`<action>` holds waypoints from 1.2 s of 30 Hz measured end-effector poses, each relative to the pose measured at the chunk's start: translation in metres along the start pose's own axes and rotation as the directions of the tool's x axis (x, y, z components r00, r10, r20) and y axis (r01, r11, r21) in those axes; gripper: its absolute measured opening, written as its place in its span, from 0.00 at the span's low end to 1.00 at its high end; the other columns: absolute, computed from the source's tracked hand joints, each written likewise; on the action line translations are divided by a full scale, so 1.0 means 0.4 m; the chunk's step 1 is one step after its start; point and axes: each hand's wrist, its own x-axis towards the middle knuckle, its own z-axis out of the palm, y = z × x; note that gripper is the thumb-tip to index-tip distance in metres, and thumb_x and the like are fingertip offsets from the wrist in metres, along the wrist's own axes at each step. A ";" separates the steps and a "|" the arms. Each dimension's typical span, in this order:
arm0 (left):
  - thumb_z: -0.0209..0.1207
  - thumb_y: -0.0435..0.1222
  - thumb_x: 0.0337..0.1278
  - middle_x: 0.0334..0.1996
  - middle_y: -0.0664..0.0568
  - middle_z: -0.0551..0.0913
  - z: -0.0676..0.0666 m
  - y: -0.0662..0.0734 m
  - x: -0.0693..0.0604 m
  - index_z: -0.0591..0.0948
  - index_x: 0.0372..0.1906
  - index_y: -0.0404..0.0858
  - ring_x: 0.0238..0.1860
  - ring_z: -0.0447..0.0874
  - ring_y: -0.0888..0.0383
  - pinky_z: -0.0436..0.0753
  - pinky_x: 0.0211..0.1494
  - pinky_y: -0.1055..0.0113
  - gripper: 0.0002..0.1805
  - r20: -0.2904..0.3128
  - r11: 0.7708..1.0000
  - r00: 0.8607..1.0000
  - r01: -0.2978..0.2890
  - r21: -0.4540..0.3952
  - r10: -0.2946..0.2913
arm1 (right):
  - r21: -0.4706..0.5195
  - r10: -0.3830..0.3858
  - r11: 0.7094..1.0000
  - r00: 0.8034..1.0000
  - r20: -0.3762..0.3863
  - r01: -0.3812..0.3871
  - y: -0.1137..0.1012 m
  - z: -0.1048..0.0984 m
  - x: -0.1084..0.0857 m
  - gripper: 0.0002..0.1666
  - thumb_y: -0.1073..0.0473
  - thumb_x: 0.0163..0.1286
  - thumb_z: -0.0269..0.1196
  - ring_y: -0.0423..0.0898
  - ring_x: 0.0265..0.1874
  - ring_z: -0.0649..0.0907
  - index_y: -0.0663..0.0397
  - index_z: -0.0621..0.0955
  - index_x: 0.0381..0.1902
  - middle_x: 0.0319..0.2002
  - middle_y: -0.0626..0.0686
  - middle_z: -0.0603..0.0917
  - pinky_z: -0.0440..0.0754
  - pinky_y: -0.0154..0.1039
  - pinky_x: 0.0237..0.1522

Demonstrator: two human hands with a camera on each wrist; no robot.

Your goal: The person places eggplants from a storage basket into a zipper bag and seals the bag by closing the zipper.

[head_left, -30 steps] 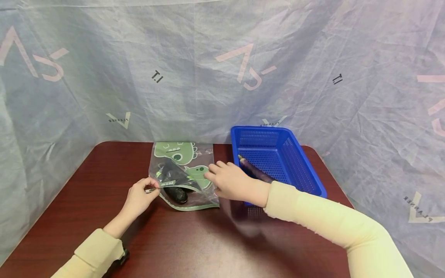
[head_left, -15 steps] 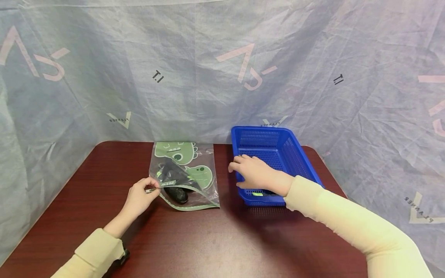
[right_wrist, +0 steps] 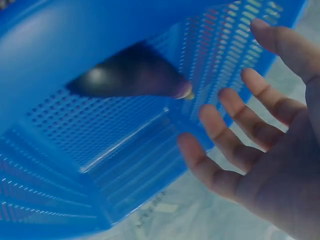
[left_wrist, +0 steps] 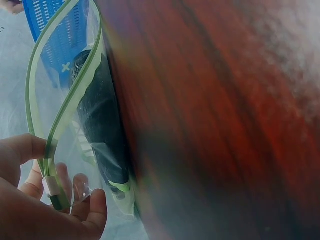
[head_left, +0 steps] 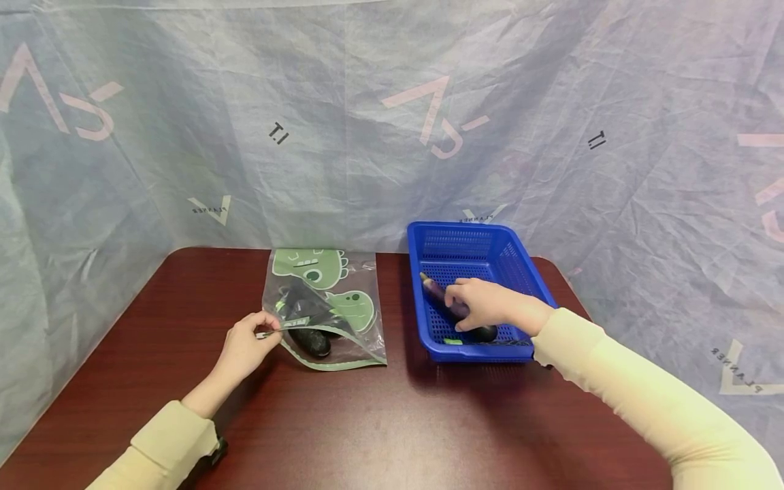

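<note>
My left hand (head_left: 250,346) pinches the left end of the opening of a clear zip bag (head_left: 361,350) printed with green dinosaurs. Beside the finger and thumb in the left wrist view is the bag's white slider (left_wrist: 50,185). Dark, long vegetables (left_wrist: 102,120) with light green ends lie inside the bag; their exact kind is unclear. Over the blue basket (head_left: 418,299), my right hand (head_left: 490,304) hovers at a purple eggplant (head_left: 435,291), fingers spread and slightly bent. In the right wrist view the eggplant (right_wrist: 135,75) lies apart from the fingers.
A dark vegetable with a light green end (head_left: 453,341) lies at the basket's near wall, partly hidden. The brown table (head_left: 355,435) carries bag and basket side by side. A grey printed cloth (head_left: 343,150) hangs behind the table.
My right hand has moved right from beside the bag to over the eggplant in the basket. The left hand and the bag have stayed in place.
</note>
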 end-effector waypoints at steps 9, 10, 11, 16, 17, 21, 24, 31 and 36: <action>0.61 0.32 0.45 0.36 0.48 0.81 -0.002 -0.005 0.002 0.79 0.28 0.40 0.40 0.80 0.50 0.76 0.42 0.58 0.03 -0.001 1.000 1.000 0.001 0.003 -0.001 | 0.007 0.136 0.990 0.959 0.250 -0.142 0.052 0.004 -0.033 0.21 0.53 0.50 0.72 0.44 0.32 0.75 0.57 0.77 0.38 0.35 0.55 0.79 0.76 0.41 0.37; 0.61 0.32 0.45 0.35 0.48 0.81 -0.002 -0.006 0.002 0.79 0.28 0.40 0.40 0.80 0.50 0.76 0.42 0.58 0.03 -0.002 1.000 1.000 -0.001 0.005 0.001 | 0.004 0.150 0.988 0.951 0.271 -0.157 0.056 0.004 -0.035 0.21 0.53 0.50 0.72 0.44 0.32 0.75 0.57 0.77 0.38 0.35 0.54 0.79 0.76 0.41 0.36; 0.61 0.33 0.45 0.35 0.48 0.81 -0.002 -0.006 0.002 0.79 0.28 0.40 0.40 0.80 0.51 0.76 0.42 0.58 0.03 -0.005 1.000 1.000 -0.002 0.007 0.002 | 0.000 0.160 0.986 0.943 0.292 -0.168 0.060 0.005 -0.038 0.21 0.53 0.51 0.72 0.44 0.31 0.75 0.56 0.77 0.38 0.34 0.54 0.79 0.76 0.40 0.35; 0.61 0.33 0.46 0.34 0.49 0.81 -0.004 -0.006 0.001 0.79 0.28 0.40 0.40 0.80 0.51 0.76 0.42 0.58 0.03 -0.007 1.000 1.000 -0.009 0.005 0.009 | 0.010 0.188 0.979 0.913 0.362 -0.205 0.080 0.020 -0.047 0.18 0.55 0.52 0.70 0.41 0.25 0.73 0.54 0.78 0.39 0.29 0.49 0.77 0.73 0.35 0.29; 0.61 0.33 0.45 0.34 0.48 0.81 -0.004 -0.006 0.001 0.79 0.28 0.40 0.40 0.80 0.50 0.76 0.43 0.57 0.03 -0.008 1.000 1.000 -0.008 0.003 0.008 | 0.015 0.191 0.977 0.909 0.370 -0.211 0.084 0.024 -0.049 0.18 0.55 0.53 0.69 0.40 0.25 0.73 0.53 0.78 0.40 0.28 0.48 0.77 0.73 0.34 0.28; 0.62 0.34 0.45 0.34 0.49 0.81 -0.004 -0.008 0.000 0.79 0.28 0.40 0.40 0.80 0.50 0.76 0.42 0.58 0.04 -0.009 1.000 1.000 -0.006 0.000 0.006 | 0.031 0.182 0.977 0.902 0.391 -0.211 0.103 0.042 -0.052 0.17 0.56 0.54 0.69 0.40 0.24 0.74 0.52 0.79 0.42 0.27 0.46 0.78 0.74 0.35 0.28; 0.62 0.34 0.45 0.34 0.49 0.81 -0.001 -0.010 -0.001 0.79 0.28 0.40 0.39 0.81 0.50 0.76 0.42 0.59 0.04 -0.013 1.000 1.000 -0.009 0.000 0.009 | 0.035 0.178 0.977 0.896 0.406 -0.210 0.113 0.052 -0.058 0.17 0.58 0.56 0.67 0.41 0.27 0.75 0.52 0.80 0.44 0.30 0.48 0.80 0.75 0.36 0.30; 0.62 0.33 0.45 0.34 0.49 0.81 -0.001 -0.007 -0.001 0.79 0.28 0.40 0.39 0.80 0.50 0.75 0.42 0.59 0.03 -0.015 1.000 1.000 -0.010 0.007 0.010 | 0.018 0.164 0.982 0.905 0.393 -0.186 0.129 0.073 -0.065 0.18 0.61 0.57 0.66 0.43 0.33 0.77 0.52 0.81 0.47 0.37 0.53 0.81 0.77 0.38 0.35; 0.62 0.31 0.45 0.35 0.47 0.81 -0.001 -0.004 -0.001 0.78 0.28 0.41 0.40 0.80 0.48 0.76 0.43 0.57 0.04 -0.010 1.000 1.000 -0.003 -0.003 0.003 | 0.035 0.188 0.974 0.890 0.416 -0.222 0.141 0.096 -0.068 0.18 0.65 0.58 0.62 0.44 0.33 0.75 0.50 0.80 0.48 0.35 0.50 0.78 0.75 0.40 0.36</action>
